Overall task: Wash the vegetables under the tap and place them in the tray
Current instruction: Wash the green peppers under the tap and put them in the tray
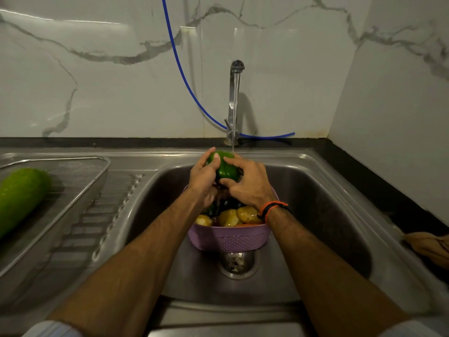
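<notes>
Far left, a long green gourd (20,198) lies in the steel mesh tray (80,166) on the ribbed steel draining surface (102,227). Centre, over the steel sink (328,215), left hand (202,181) and right hand (247,183) both clamp a glossy green bell pepper (224,166) under the chrome tap (234,98) stream, above a purple plastic basket (228,238) of yellowish potatoes (239,215) and darker vegetables. Near right edge, a brown cloth (430,246) lies on the surface.

A blue hose (181,69) hangs across the marble-patterned wall (97,81). A brown cloth (430,246) lies on the sink's right edge, beside the dark worktop (364,171).
</notes>
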